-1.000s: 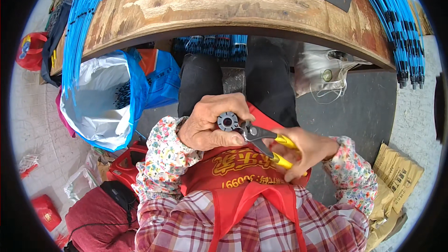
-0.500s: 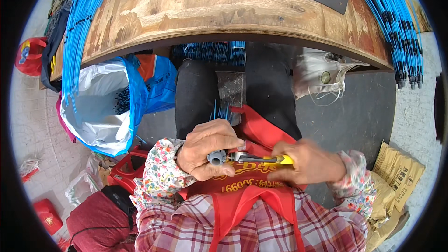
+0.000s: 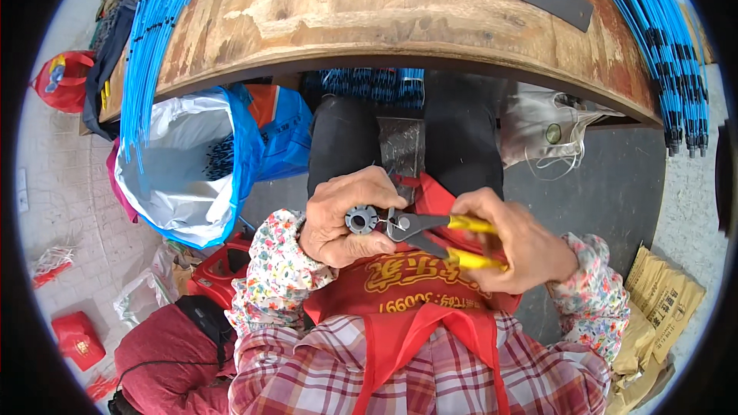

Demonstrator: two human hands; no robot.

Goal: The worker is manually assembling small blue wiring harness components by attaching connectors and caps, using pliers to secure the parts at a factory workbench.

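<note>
Just above my lap, my left hand (image 3: 344, 211) is closed around a grey round fitting (image 3: 370, 220) with slots about its rim and a hole in its middle. My right hand (image 3: 526, 246) grips yellow-handled pliers (image 3: 419, 223), whose two handles are spread apart. The dark pliers' head lies right beside the fitting, close to my left fingertips. A short thin wire end (image 3: 382, 220) shows between fitting and jaws; whether the jaws touch it I cannot tell.
A wooden table (image 3: 323, 23) curves ahead, with blue rod bundles at its left (image 3: 157, 38) and right (image 3: 661, 46) ends. A blue-white bag (image 3: 177, 223) stands open at left. A white bag (image 3: 542, 127) hangs under the table. Brown paper sacks (image 3: 661, 307) lie at right.
The pliers' handles have spread from nearly closed to wide apart. My left hand has turned the fitting so its hole faces up, and blue rod ends by the hand are out of sight.
</note>
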